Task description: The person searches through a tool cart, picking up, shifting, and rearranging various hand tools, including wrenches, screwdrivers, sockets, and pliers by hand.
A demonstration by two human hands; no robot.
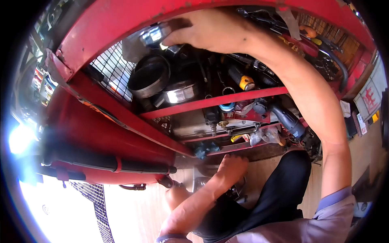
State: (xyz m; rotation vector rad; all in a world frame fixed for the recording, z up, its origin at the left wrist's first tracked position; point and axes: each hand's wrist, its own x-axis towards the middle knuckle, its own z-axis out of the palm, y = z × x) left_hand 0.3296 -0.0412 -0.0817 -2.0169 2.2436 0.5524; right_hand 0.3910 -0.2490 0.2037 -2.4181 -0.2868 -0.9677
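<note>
Reaching across the upper shelf of a red metal rack, my right hand point(184, 33) has its fingers closed on a shiny metal part point(152, 35). Just below that hand are a dark round ring-like container point(150, 76) and a shiny metal can point(180, 92). My left hand point(234, 167) is low, in front of the bottom shelf, with its fingers curled; whatever it may hold is hidden. A clear, partly hidden object point(199, 178) lies beside my left wrist.
A red crossbar point(219, 101) runs along the shelf front. A yellow-and-black tool point(243, 81) and a dark power tool point(287, 121) lie among cluttered tools. At the left stands a red tank point(93, 133) with a black handle bar point(101, 161). My bent knee is below the rack.
</note>
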